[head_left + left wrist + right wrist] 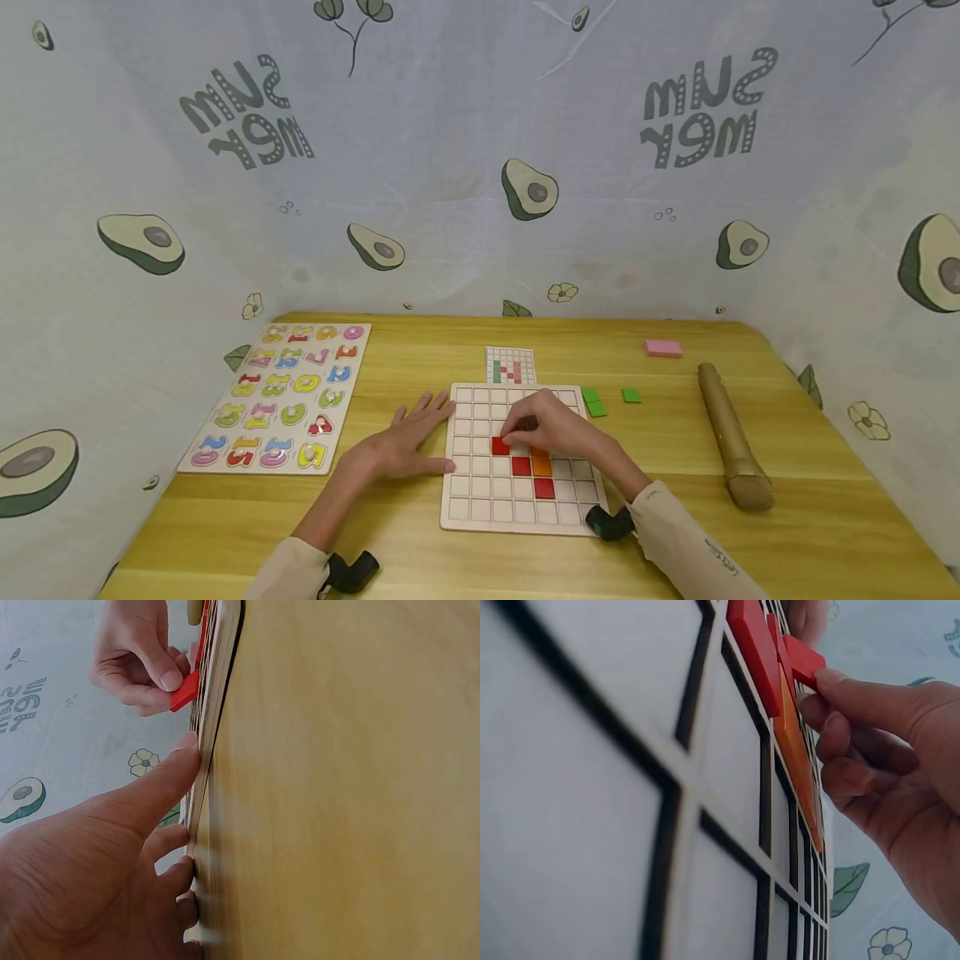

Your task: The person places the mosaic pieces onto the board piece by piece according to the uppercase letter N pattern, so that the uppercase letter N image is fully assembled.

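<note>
A white grid board (480, 510) lies on the wooden table. My right hand (551, 423) pinches a red square tile (184, 691) between thumb and finger, tilted at a cell left of the board's middle. Close by on the grid are a red tile (521, 466), another red tile (544, 488) and orange tiles (542, 466), partly covered by the right hand in the head view. Fingers spread, my left hand (401, 446) touches the board's left edge with thumb and fingertips. A small pattern card (510, 365) with coloured squares lies just behind the board.
Green tiles (594, 402) and a single green tile (632, 395) lie right of the board. Farther right are a pink block (663, 348) and a gold microphone (731, 442). A number puzzle board (277, 396) sits at the left. A printed curtain (450, 125) encloses the table.
</note>
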Motion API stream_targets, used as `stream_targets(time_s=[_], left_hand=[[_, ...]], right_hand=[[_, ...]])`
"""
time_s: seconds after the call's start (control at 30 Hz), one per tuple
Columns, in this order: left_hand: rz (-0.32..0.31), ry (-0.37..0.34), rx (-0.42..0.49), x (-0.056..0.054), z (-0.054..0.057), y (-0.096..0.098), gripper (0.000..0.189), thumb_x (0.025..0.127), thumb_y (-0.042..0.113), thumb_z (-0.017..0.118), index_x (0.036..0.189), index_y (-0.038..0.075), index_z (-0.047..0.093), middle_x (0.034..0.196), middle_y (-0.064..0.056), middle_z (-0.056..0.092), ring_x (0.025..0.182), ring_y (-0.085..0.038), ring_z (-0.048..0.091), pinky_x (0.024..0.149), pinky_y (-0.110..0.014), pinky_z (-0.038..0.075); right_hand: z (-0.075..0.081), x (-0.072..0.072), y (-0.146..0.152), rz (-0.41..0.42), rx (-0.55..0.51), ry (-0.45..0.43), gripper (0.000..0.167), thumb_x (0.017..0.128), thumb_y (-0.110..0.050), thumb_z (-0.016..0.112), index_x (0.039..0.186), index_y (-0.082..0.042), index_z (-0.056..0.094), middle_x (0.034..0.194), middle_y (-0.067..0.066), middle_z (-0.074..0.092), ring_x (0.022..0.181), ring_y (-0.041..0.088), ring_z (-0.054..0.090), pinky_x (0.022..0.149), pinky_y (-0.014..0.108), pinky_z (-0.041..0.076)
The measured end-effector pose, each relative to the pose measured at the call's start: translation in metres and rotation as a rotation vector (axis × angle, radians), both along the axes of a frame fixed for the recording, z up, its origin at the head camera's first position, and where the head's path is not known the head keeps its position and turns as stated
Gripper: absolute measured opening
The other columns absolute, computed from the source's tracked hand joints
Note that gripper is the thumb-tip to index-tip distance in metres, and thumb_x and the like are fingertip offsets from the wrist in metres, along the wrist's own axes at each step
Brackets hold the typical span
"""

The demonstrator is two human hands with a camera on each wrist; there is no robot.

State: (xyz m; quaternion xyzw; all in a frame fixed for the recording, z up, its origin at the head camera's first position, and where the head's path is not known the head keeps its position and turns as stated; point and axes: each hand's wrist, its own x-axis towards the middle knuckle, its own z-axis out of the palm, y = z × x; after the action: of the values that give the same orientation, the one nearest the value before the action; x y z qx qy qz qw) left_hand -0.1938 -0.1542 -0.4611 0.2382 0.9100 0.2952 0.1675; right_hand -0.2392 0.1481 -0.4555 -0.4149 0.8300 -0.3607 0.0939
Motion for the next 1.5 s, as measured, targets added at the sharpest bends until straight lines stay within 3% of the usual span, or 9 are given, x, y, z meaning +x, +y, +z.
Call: stream_targets(time_s=[0.53, 0.87, 1.23, 1.5], left_hand=[[-0.001, -0.002, 0.017, 0.0, 0.001, 0.0, 0.093, 0.101, 0.041, 0.077, 0.172, 0.009, 0.026, 0.182, -0.012, 0.01, 0.168, -0.036, 0.001, 0.133, -0.063, -0.002], [-0.009, 0.025, 0.024, -0.009, -0.02, -0.005, 0.098, 0.098, 0.052, 0.076, 0.174, 0.016, 0.025, 0.182, -0.005, 0.007, 0.168, -0.03, -0.002, 0.133, -0.061, -0.004], [-0.015, 0.001, 0.027, -0.001, -0.001, 0.0, 0.094, 0.101, 0.042, 0.077, 0.172, 0.008, 0.025, 0.181, -0.014, 0.009, 0.167, -0.038, 0.0, 0.132, -0.065, -0.003], [-0.004, -0.001, 0.021, 0.0, -0.001, 0.0, 0.094, 0.1, 0.041, 0.078, 0.172, 0.01, 0.026, 0.182, -0.012, 0.009, 0.168, -0.036, 0.0, 0.133, -0.063, -0.003]], right_hand=[[-0.002, 0.001, 0.002, 0.037, 0.037, 0.024, 0.013, 0.095, -0.006, 0.082, 0.107, -0.004, 0.087, 0.088, -0.004, 0.075, 0.073, -0.002, 0.057, 0.064, 0.018, 0.05], [-0.001, 0.002, 0.005, 0.045, 0.078, 0.016, 0.016, 0.097, -0.007, 0.08, 0.112, -0.003, 0.085, 0.088, -0.006, 0.074, 0.073, -0.002, 0.055, 0.063, 0.018, 0.049], [-0.002, 0.002, 0.007, 0.047, 0.102, 0.004, 0.018, 0.099, -0.007, 0.078, 0.115, -0.001, 0.084, 0.087, -0.006, 0.072, 0.071, -0.001, 0.051, 0.062, 0.017, 0.044], [-0.002, 0.001, 0.008, 0.053, 0.087, 0.011, 0.018, 0.099, -0.007, 0.078, 0.116, -0.003, 0.084, 0.093, -0.005, 0.075, 0.073, 0.001, 0.054, 0.063, 0.018, 0.048]])
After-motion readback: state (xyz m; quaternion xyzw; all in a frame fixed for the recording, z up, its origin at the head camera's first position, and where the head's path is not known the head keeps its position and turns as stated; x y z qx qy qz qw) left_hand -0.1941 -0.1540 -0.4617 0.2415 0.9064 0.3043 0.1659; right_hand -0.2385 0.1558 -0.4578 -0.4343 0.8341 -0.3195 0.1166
